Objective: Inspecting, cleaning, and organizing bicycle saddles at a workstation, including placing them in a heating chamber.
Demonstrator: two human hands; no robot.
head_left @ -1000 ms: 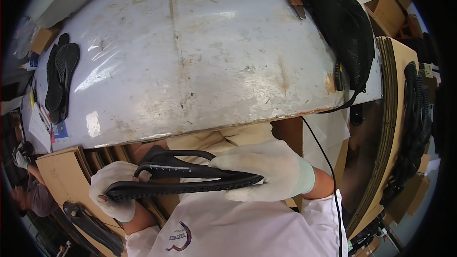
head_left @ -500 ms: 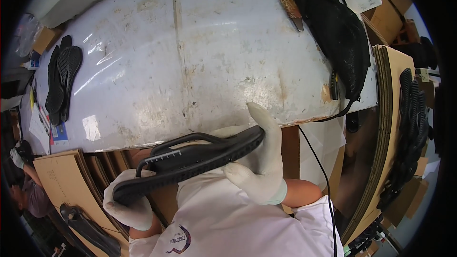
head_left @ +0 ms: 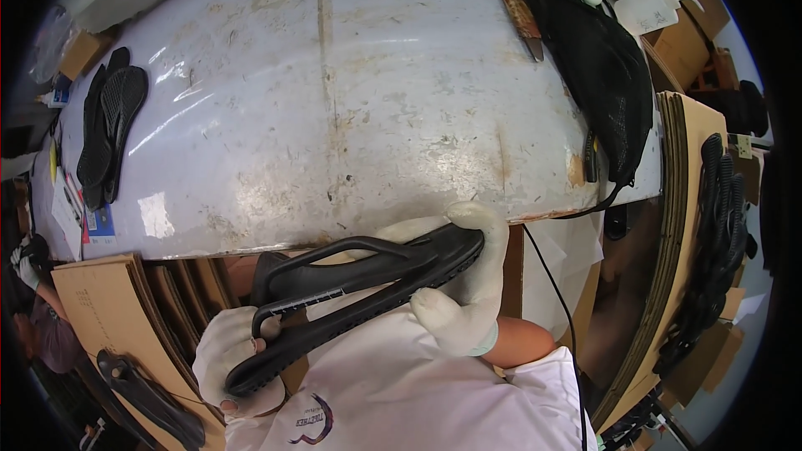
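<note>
Held across my lap in front of the table edge is a black flip-flop (head_left: 368, 307) with a raised strap and a ridged sole edge. It is tilted, its right end higher. My right hand (head_left: 469, 284), in a white glove, wraps round the higher end, fingers curled over the tip and thumb against the sole's side. My left hand (head_left: 234, 359), also gloved with some bare fingertips, grips the lower end, fingers by the strap's base. Part of the flip-flop's far side is hidden behind the strap.
The worn white table (head_left: 251, 134) lies ahead, with black soles (head_left: 121, 121) at left. A black mesh bag (head_left: 597, 75), rusty blade (head_left: 522, 17) and white squeeze bottle (head_left: 647, 8) are at right. Cardboard sheets (head_left: 100, 301) stand below left; a co-worker's gloved hand (head_left: 29, 267) is far left.
The flip-flop has turned so its upper face and strap show more, and its lower end has moved right and down. Both my hands have shifted with it, still gripping.
</note>
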